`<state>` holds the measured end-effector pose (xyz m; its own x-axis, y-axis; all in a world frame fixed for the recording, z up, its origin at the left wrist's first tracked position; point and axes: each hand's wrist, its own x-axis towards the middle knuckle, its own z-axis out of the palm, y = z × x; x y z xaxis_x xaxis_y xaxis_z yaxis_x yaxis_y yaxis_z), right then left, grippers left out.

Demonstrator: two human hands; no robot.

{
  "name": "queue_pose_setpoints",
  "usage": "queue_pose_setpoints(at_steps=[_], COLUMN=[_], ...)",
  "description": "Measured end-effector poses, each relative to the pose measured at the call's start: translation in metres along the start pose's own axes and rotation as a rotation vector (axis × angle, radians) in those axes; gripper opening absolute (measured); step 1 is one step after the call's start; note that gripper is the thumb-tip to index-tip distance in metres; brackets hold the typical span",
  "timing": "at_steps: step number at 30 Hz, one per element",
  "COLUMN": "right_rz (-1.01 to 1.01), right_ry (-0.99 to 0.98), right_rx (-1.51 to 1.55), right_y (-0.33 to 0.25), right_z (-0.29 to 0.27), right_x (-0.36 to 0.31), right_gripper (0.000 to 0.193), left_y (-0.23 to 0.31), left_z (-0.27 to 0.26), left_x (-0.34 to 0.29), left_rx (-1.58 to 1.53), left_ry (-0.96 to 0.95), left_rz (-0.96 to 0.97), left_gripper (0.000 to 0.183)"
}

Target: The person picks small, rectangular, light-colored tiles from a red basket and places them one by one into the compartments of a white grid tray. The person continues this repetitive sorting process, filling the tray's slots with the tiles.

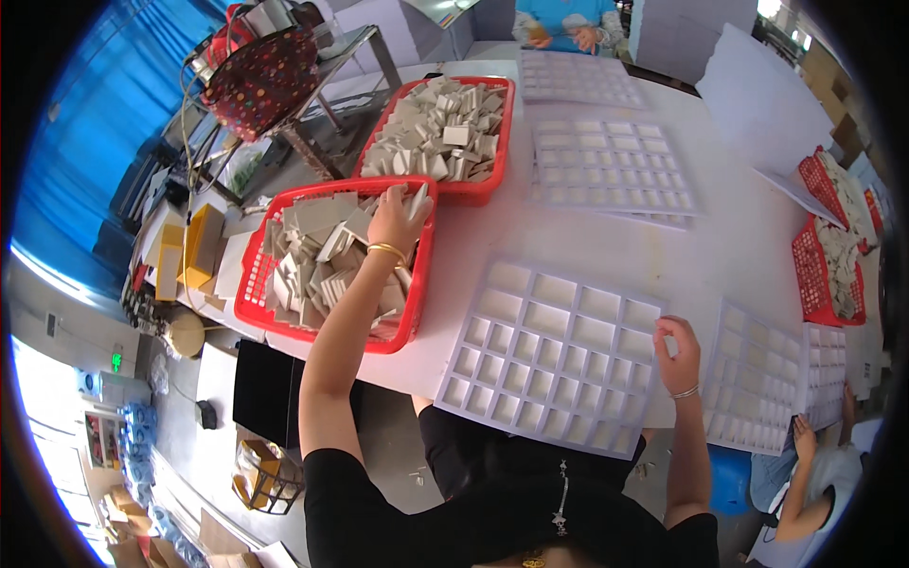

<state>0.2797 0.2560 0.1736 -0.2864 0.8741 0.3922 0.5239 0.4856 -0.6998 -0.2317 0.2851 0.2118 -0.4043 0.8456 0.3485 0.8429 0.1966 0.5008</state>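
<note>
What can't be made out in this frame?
All in the head view:
Left hand: its back hides whether the fingers grip anything.
Right hand: the angle from above leaves contact with the gridded tray unclear.
Near red basket: heaped pieces hide its floor.
Co-worker in blue: head beyond the upper edge; anything held is too small to identify.

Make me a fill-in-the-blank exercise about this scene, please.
1. The person's left hand is inside a basket coloured ____.
2. The person's short-sleeved top is coloured ____.
3. The person's other hand, by the nearest divided tray, is the ____ one.
4. The curtain at upper left is coloured ____.
Missing words: red; black; right; blue.
</note>
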Motion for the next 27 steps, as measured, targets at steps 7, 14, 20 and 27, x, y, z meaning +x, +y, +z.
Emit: queue_pose_setpoints(at_steps=[7, 14, 20, 27], right_rz=[0.059, 0.115, 0.034, 0.089], right_ry=[0.004, -0.039, -0.205, -0.256], right_rx=[0.015, 0.078, 0.330, 0.194], right_y=[-0.005, -0.010, -0.082, -0.073], right_z=[-0.014, 0.015, 0.087, 0.105], right_x=[-0.023, -0.030, -0.007, -0.045], right_gripper=[0.016, 0.025, 0.057, 0.055], left_y=[-0.055, 0.012, 0.096, 0.124], left_z=[0.017, -0.002, 0.067, 0.096], left_x=[0.038, -0.027, -0.195, -0.267], left_rx=[0.120, -0.243, -0.638, -1.131], left_ry=[-0.309, 0.340, -0.361, -0.554], left_rz=[-0.173, 0.091, 0.088, -0.584], left_gripper=[0.052, 0.018, 0.022, 0.026])
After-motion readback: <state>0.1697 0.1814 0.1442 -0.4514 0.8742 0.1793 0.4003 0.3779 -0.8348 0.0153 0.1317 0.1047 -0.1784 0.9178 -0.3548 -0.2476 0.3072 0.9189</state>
